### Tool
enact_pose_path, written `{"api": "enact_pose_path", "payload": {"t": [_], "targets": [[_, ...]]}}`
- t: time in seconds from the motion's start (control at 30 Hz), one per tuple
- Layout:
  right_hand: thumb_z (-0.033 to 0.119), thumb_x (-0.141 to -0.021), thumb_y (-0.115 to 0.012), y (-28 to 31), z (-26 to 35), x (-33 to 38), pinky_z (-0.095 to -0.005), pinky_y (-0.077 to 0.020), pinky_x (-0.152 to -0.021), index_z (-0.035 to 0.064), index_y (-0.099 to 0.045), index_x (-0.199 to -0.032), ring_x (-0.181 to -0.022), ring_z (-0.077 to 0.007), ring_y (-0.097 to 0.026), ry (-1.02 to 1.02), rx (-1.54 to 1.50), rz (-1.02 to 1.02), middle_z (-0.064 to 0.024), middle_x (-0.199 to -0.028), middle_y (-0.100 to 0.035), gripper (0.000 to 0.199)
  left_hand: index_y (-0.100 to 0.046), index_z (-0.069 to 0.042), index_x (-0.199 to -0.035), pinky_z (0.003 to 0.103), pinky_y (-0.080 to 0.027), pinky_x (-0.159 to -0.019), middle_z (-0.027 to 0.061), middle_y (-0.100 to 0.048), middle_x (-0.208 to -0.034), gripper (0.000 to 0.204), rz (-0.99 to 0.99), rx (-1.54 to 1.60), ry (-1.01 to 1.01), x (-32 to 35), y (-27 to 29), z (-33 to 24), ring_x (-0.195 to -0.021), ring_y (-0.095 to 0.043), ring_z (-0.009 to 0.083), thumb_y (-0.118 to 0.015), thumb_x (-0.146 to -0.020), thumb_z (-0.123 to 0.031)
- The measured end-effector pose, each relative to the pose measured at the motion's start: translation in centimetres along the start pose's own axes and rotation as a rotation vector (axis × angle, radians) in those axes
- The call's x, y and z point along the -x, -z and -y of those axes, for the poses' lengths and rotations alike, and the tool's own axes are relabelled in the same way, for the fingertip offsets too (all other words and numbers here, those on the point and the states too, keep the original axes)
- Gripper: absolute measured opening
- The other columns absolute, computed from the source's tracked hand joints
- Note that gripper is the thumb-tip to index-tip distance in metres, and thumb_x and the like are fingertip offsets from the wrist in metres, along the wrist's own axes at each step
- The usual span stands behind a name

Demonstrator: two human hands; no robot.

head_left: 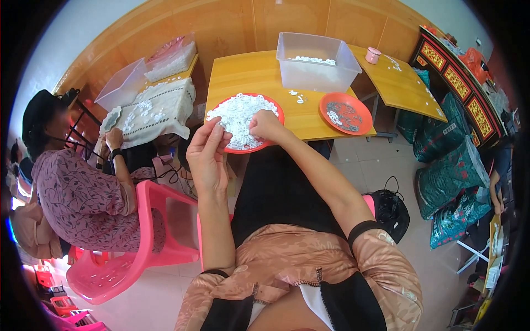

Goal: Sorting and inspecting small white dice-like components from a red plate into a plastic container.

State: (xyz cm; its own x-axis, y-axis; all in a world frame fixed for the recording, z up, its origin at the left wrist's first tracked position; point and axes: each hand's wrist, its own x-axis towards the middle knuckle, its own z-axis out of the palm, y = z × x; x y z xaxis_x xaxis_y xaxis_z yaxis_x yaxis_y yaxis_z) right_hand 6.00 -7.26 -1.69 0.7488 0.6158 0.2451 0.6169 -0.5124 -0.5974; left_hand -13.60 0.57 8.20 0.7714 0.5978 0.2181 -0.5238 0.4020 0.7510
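Observation:
A red plate [282, 117] heaped with small white plastic pieces [238, 113] lies at the near edge of the yellow table. My left hand [207, 153] is raised at the plate's left rim, thumb and fingertips pinched on a small piece too tiny to identify. Over the right part of the heap, my right hand [266, 127] is closed with its fingertips down at the white pieces; whatever it grips is hidden. To the right, an orange plate [361, 113] carries small grey metal parts and several white ring-like pieces.
A clear plastic tub [318, 71] with white pieces stands at the table's back. A pink cup [373, 55] sits on the right-hand table. At left, a person [83, 171] works at a cloth-covered table [154, 110] beside a pink chair [143, 243]. Green sacks [450, 171] stand at right.

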Motion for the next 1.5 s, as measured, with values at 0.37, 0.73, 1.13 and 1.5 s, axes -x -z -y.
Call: {"api": "enact_pose_path", "payload": {"t": [0.37,0.73,1.13,1.5], "targets": [[0.006,-0.076,-0.065,6.4,6.2,6.9,-0.0233,-0.0477,-0.062,-0.001,-0.064,-0.096,-0.069,-0.0139,-0.061,-0.082,-1.016,-0.287,-0.0077,-0.08,-0.066,0.021,-0.061,0.002,-0.101,0.021,-0.05,-0.071,0.0076,-0.063,-0.092,0.02,-0.054,-0.074,0.028,0.2,-0.8,1.0,-0.079,-0.063,0.0138,-0.062,-0.082,-0.001],[0.005,-0.081,-0.063,9.4,9.0,11.3,-0.0196,-0.0453,-0.061,0.004,-0.058,-0.099,-0.067,-0.0066,-0.055,-0.133,-1.588,-0.117,-0.0018,-0.083,-0.061,0.019,-0.06,0.003,-0.101,0.022,-0.048,-0.072,0.0089,-0.063,-0.092,0.018,0.081,-0.182,-0.109,2.5,-3.1,3.2,-0.083,-0.063,0.0151,-0.061,-0.083,0.0],[0.004,-0.081,-0.062,9.6,9.8,12.1,-0.0198,-0.0442,-0.063,0.0057,-0.057,-0.096,-0.066,-0.006,-0.052,-0.122,-1.666,-0.1,0.0002,-0.079,-0.058,0.016,-0.06,0.004,-0.097,0.022,-0.048,-0.07,0.0095,-0.063,-0.09,0.015,0.054,-0.206,-0.209,2.9,-3.3,3.4,-0.081,-0.063,0.0143,-0.061,-0.082,0.002],[0.001,-0.08,-0.064,8.7,10.6,12.5,-0.0193,-0.047,-0.072,-0.0019,-0.057,-0.098,-0.08,-0.007,-0.058,0.094,-1.418,-0.352,-0.0049,-0.087,-0.062,0.019,-0.06,0.005,-0.095,0.02,-0.048,-0.076,0.0082,-0.063,-0.09,0.013,0.028,-0.193,-0.274,3.6,-3.8,3.5,-0.082,-0.06,0.01,-0.061,-0.082,0.004]]}}
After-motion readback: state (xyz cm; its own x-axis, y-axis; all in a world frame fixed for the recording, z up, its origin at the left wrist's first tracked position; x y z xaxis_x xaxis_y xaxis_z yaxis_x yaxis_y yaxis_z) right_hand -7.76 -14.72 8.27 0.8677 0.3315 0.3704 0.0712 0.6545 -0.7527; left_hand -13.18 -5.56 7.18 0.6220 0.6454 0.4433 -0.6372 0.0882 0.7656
